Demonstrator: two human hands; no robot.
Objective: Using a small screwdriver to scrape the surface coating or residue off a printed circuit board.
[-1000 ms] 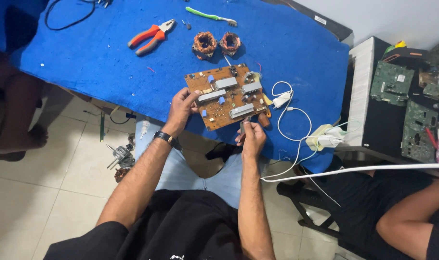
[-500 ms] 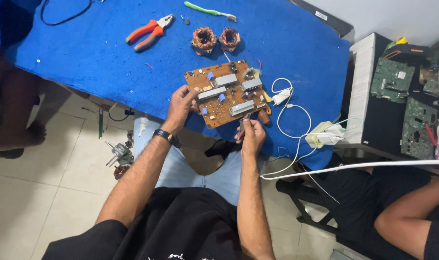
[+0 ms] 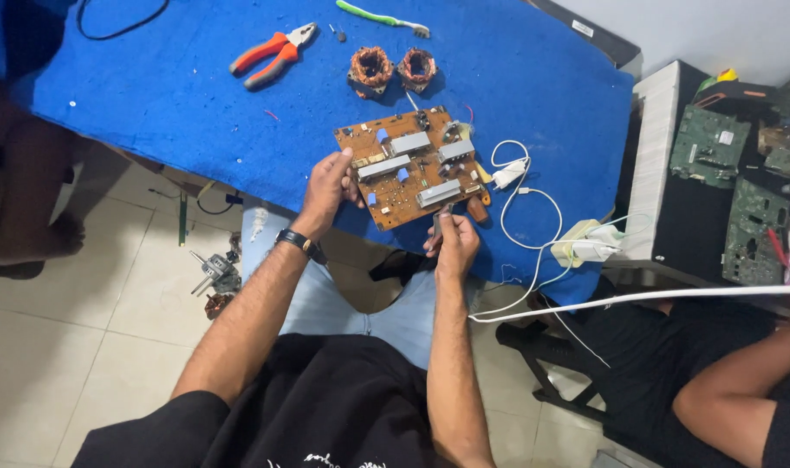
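The brown circuit board (image 3: 409, 167) lies flat on the blue table (image 3: 152, 113), steadied at its near-left edge by the gripping left hand (image 3: 328, 185). The right hand (image 3: 454, 243) is closed around a small tool (image 3: 439, 218) at the board's near edge. Pliers (image 3: 272, 54) lie well beyond the left hand.

1. The circuit board (image 3: 409, 167) is a matt brown laminate, carrying dull grey metal heat sinks and small glossy blue plastic parts.
2. The table cover (image 3: 195, 113) is blue cloth with a rough, fuzzy nap.
3. The pliers (image 3: 273, 54) have smooth orange plastic grips and grey metal jaws.
4. The two coils (image 3: 393, 68) are wound from shiny copper wire.
5. The toothbrush (image 3: 382, 17) is smooth green plastic.
6. The cable (image 3: 533, 199) and charger (image 3: 590, 247) are glossy white plastic.
7. The floor (image 3: 57, 347) is smooth, pale tile with a slight sheen.
8. The wristwatch (image 3: 301, 244) looks dark, with a shiny metal edge.
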